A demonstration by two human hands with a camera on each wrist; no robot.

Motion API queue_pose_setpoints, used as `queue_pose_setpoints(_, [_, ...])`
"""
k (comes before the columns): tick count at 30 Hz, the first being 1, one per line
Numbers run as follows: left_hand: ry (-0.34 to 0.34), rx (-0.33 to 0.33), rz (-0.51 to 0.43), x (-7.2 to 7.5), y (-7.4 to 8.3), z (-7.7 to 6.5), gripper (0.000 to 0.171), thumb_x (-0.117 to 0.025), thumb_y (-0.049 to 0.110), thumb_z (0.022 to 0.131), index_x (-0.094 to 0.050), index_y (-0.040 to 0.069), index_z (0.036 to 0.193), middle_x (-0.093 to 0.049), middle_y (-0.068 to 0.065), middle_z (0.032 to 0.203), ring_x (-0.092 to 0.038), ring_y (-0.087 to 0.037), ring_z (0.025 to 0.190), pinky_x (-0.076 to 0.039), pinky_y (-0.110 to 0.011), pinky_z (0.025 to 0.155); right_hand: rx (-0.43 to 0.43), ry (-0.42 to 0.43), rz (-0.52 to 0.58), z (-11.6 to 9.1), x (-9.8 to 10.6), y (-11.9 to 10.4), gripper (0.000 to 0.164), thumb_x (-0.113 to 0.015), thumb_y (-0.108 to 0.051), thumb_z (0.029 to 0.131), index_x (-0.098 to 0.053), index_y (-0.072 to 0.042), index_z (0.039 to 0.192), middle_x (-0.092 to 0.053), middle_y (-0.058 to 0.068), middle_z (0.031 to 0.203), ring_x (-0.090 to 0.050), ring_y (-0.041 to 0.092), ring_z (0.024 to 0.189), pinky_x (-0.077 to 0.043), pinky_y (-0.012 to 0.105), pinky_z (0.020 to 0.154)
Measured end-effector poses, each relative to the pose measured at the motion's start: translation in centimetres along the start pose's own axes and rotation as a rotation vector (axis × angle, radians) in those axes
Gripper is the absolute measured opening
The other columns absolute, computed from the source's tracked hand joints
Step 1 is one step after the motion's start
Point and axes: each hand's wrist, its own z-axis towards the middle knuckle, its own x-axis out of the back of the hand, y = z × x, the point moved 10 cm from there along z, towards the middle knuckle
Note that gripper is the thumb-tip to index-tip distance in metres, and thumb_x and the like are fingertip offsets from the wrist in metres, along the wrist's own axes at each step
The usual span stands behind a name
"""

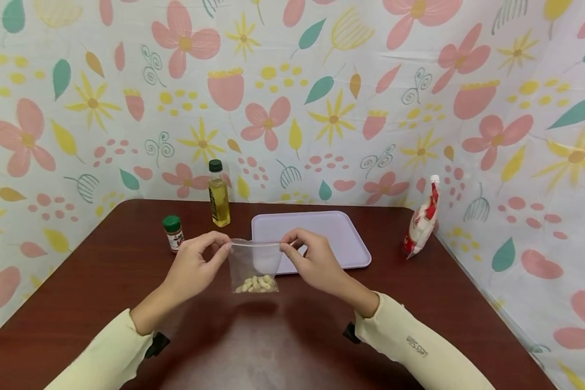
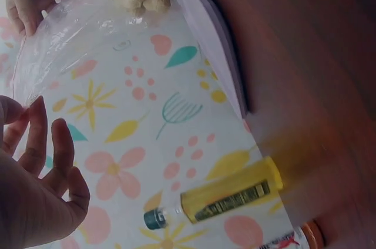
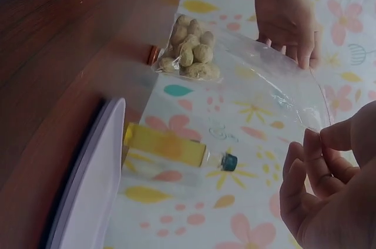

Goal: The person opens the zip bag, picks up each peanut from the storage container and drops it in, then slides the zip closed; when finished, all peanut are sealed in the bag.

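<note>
A clear zip bag (image 1: 244,266) hangs upright above the table, with several peanuts in their shells (image 1: 257,284) gathered along its bottom. My left hand (image 1: 195,265) pinches one top corner between thumb and forefinger. At the opposite top corner, my right hand (image 1: 318,261) pinches the bag's edge the same way, so the white zip strip is stretched between them. In the left wrist view the other fingers of the left hand (image 2: 44,184) are loosely bent off the plastic. The right wrist view shows the peanuts (image 3: 191,49) bunched in the bag's lower end.
Behind the bag, a pale lilac tray (image 1: 338,238) lies on the dark wooden table (image 1: 102,271). An oil bottle (image 1: 219,200) with a green cap and a green-lidded spice jar (image 1: 174,234) stand left of it. A red-and-white squeeze bottle (image 1: 422,225) stands at the right.
</note>
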Motion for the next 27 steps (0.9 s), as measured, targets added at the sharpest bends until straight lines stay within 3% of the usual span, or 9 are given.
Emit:
queue_pose_setpoints(8, [-0.009, 0.006, 0.071, 1.9, -0.6, -1.0, 0.014, -0.073, 0.005, 0.087, -0.071, 0.018, 0.093, -0.060, 0.015, 0.074, -0.051, -0.005, 0.066, -0.039, -0.024, 0.052, -0.046, -0.039, 0.047, 0.6, -2.4, 0.8, 0.004, -0.066, -0.012, 0.095, -0.069, -0.009, 0.094, -0.067, -0.003, 0.084, -0.061, 0.012, 0.079, -0.045, 0.027, 0.058])
queue_pose_setpoints(15, [-0.088, 0.046, 0.088, 2.0, -1.3, -2.1, 0.014, -0.073, 0.006, 0.088, -0.072, 0.018, 0.095, -0.065, 0.008, 0.075, -0.052, -0.004, 0.064, -0.042, -0.025, 0.054, -0.100, -0.074, 0.056, 0.6, -3.8, 1.5, 0.004, -0.066, -0.009, 0.095, -0.069, -0.007, 0.092, -0.067, 0.001, 0.082, -0.061, 0.010, 0.076, -0.048, 0.028, 0.062])
queue_pose_setpoints(20, [-0.088, 0.077, 0.118, 2.6, -2.1, -2.2, 0.014, -0.074, 0.006, 0.088, -0.071, 0.018, 0.093, -0.062, 0.011, 0.073, -0.051, -0.005, 0.062, -0.045, -0.026, 0.055, -0.109, -0.109, 0.066, 1.0, -4.9, 1.7, 0.004, -0.066, -0.009, 0.095, -0.069, -0.007, 0.093, -0.069, 0.006, 0.081, -0.062, 0.013, 0.076, -0.049, 0.030, 0.068])
queue_pose_setpoints(27, [-0.144, 0.229, 0.224, 2.3, -5.3, -1.6, 0.005, -0.070, 0.017, 0.093, -0.074, 0.017, 0.095, -0.068, 0.009, 0.079, -0.054, -0.009, 0.065, -0.043, -0.029, 0.054, -0.170, -0.158, 0.024, 3.4, -6.9, 4.5, 0.006, -0.066, -0.007, 0.094, -0.070, -0.005, 0.090, -0.070, 0.003, 0.081, -0.062, 0.016, 0.071, -0.048, 0.026, 0.064])
